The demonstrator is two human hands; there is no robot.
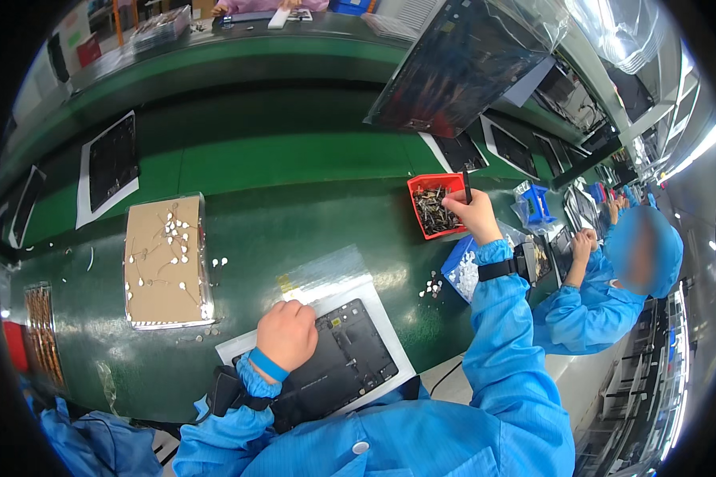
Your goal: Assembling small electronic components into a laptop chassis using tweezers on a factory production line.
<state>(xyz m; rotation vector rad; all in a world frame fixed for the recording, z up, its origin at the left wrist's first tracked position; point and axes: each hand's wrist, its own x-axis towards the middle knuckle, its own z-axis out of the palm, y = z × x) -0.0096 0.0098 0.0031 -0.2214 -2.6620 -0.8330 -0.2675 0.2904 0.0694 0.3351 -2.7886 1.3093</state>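
Observation:
My right hand (pixel 475 213) pinches a thin black pen-like tool (pixel 467 184) that points upward. It is over the right edge of a red bin (pixel 412 189) full of small dark metal-looking parts (pixel 433 211). Whether the fingertips also hold one of these parts is too small to tell. My left hand (pixel 286 335) is closed, fingers curled down, at the upper left edge of a black tablet-like housing (pixel 350 346). What those fingers grip, if anything, is hidden. The housing lies on a white foam sheet (pixel 390 334) in front of me, beside clear film (pixel 326 274).
A brown tray (pixel 163 286) holds white-headed wired parts. Right of the red bin stand a blue bin (pixel 456 262) of white pieces and a small blue rack (pixel 538 205). More black panels (pixel 113 163) lie on the green bench beyond. At right, a co-worker in blue (pixel 593 314) works.

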